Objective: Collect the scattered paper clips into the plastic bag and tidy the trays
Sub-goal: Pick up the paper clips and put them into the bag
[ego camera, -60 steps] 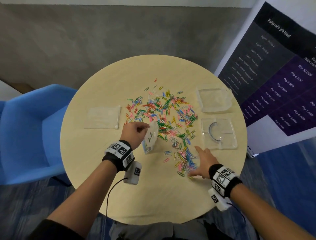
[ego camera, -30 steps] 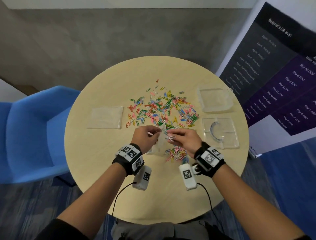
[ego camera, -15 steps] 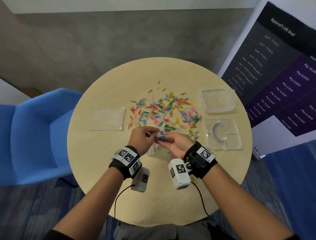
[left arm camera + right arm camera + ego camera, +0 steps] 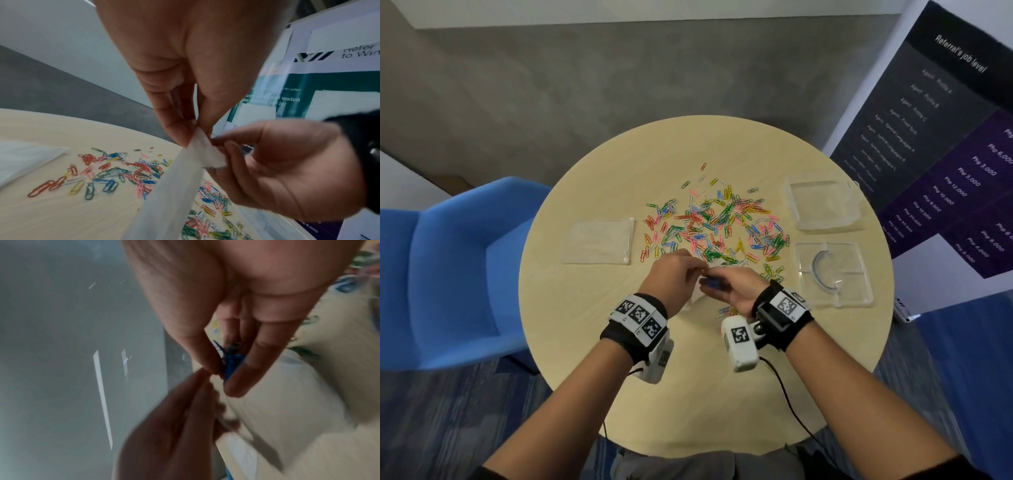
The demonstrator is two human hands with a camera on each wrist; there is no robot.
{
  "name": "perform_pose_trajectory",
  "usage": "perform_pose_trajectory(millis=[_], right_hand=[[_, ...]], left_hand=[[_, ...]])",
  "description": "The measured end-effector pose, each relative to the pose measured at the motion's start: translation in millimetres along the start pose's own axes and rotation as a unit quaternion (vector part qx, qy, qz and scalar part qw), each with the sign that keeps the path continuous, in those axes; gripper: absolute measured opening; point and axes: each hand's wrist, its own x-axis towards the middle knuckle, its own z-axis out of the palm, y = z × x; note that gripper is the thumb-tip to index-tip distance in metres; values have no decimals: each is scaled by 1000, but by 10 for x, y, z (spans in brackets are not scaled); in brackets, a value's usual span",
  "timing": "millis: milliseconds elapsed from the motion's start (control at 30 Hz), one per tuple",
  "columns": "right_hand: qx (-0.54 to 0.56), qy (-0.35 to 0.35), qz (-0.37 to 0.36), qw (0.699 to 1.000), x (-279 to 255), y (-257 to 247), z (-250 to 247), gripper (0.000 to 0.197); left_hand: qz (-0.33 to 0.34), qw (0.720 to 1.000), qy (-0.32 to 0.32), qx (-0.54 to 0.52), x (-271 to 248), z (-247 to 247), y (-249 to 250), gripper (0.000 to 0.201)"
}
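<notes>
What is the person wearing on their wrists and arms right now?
Each wrist carries a black band faced with white plates printed with black square markers. A white camera block hangs under each wrist, the right one also bearing a marker, and a thin black cable trails from it. Forearms are bare; dark sleeves start near the elbows. The hands themselves are bare.

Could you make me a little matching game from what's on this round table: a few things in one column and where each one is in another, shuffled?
Things:
1. flat plastic bag
2. tray with curved insert
3. empty clear tray
4. held bag

Places:
A. far right of the table
B. pinched by the left hand
C. left of the paper clips
D. near right of the table

Pairs: 1-C, 2-D, 3-A, 4-B
</notes>
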Motion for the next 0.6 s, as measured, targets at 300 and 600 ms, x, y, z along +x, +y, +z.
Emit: perform_pose_trajectory(millis=[300,600], right_hand=[[169,-74,92,979,6,18,-47,15],[8,-27,-8,1000,181,135,156,30]], left_hand=[[-8,999,-17,-36,-26,52,-89,18],[-81,994,6,-78,-41,78,-227,18]])
